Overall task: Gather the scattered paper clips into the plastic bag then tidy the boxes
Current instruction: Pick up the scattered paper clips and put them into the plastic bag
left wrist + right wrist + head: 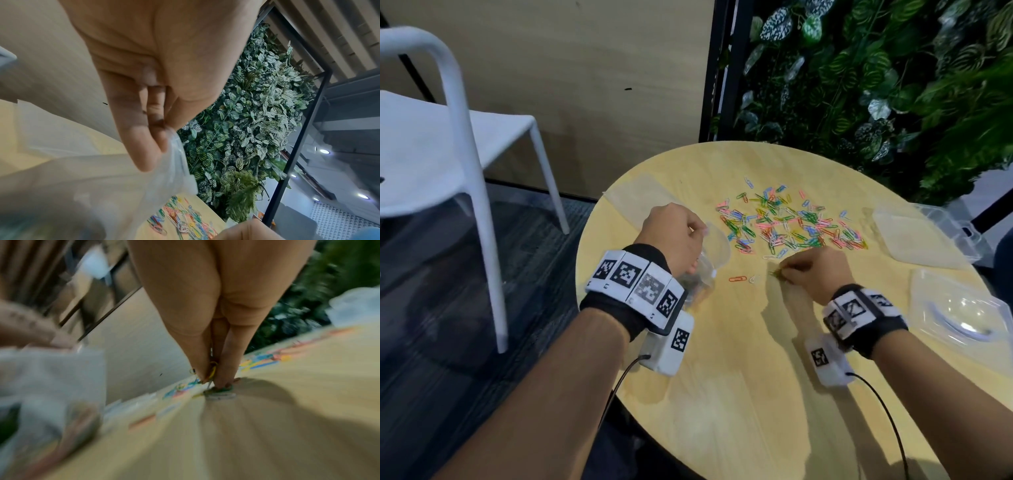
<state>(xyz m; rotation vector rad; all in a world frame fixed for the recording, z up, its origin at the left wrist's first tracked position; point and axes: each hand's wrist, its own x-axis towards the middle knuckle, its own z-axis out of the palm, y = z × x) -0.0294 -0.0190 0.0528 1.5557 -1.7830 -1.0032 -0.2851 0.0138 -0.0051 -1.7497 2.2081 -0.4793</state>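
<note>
Right hand (pixel 816 274) is pinched on a few paper clips (pixel 212 369) at the table (pixel 722 377); left hand (pixel 674 233) grips the plastic bag (pixel 709 253) mouth — gathering step, transfer into it judged next.

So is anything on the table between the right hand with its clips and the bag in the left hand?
Nothing blocks it. Between the right hand and the clear plastic bag lie only a flat orange paper clip and a white paper clip.
</note>
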